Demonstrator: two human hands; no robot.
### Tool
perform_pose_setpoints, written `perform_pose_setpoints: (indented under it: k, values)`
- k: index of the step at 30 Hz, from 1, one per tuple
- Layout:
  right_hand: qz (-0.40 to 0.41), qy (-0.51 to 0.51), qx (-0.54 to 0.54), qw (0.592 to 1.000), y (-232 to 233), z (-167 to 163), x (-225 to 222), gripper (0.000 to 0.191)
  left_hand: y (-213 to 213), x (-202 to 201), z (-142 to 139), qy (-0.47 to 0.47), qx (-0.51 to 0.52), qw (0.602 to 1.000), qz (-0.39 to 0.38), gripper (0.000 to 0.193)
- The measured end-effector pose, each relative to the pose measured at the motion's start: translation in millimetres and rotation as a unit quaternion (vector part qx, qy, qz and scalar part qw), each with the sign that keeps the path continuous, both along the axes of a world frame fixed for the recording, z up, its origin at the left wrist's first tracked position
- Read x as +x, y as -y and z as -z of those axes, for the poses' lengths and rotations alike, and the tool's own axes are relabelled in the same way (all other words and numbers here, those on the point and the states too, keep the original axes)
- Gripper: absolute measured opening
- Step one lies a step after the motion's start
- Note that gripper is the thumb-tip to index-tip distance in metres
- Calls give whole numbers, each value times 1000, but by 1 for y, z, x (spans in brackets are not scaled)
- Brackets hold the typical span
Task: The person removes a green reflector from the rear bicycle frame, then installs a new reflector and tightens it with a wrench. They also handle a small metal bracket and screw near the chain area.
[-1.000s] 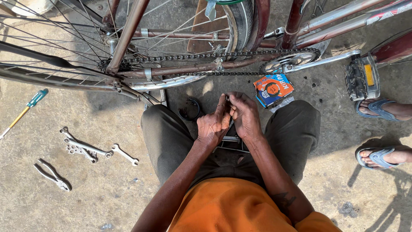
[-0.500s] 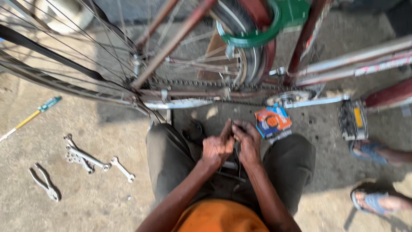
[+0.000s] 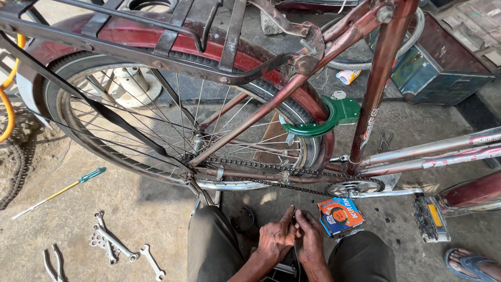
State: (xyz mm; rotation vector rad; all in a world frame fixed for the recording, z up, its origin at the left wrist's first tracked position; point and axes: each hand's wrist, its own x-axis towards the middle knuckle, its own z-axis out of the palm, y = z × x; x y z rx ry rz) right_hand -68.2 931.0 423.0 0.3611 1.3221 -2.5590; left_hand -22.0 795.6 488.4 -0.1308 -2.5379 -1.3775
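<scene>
My left hand (image 3: 275, 238) and my right hand (image 3: 311, 241) meet between my knees at the bottom centre. Their fingertips pinch together on a small dark part that is too small to identify. A bit of shiny metal (image 3: 282, 269) shows just beneath them. Right beside my right hand lies a small orange and blue cardboard box (image 3: 340, 215). Above the hands runs the chain (image 3: 261, 166) of a maroon bicycle (image 3: 381, 78), whose rear wheel (image 3: 156, 120) fills the left half of the view. A green horseshoe lock (image 3: 334, 117) sits on the frame.
On the concrete at the left lie a teal-handled screwdriver (image 3: 60, 190), several wrenches (image 3: 112, 243) and pliers (image 3: 52, 263). A loose chain (image 3: 18, 167) lies at the far left. A pedal (image 3: 430, 218), another person's sandalled foot (image 3: 472, 263) and a blue metal box (image 3: 443, 62) are at the right.
The view has tilted upward, so more of the bicycle and rear wheel shows. Both hands stay pressed together between my knees.
</scene>
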Motion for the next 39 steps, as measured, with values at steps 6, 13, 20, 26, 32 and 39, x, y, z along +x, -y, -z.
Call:
perform_pose_setpoints:
  k: [6, 13, 20, 26, 32, 39]
  values:
    - [-14, -66, -35, 997, -7, -15, 2, 26, 15, 0, -38, 67, 58, 989, 115, 42]
    - [-122, -78, -44, 988, -27, -7, 1, 22, 38, -1, -70, 96, 128, 966, 202, 30]
    - [-184, 33, 0, 982, -47, 17, -23, 16, 46, 0, -53, 236, 208, 931, 184, 32]
    - [-221, 23, 150, 963, -60, 18, -39, 22, 29, -7, -16, 146, 34, 979, 138, 49]
    - [-189, -13, 109, 976, -48, 2, -28, 28, 33, -11, -17, 158, 63, 977, 132, 51]
    - [-221, -31, 65, 973, -48, -42, -3, 23, 38, 6, -31, 142, 210, 947, 198, 46]
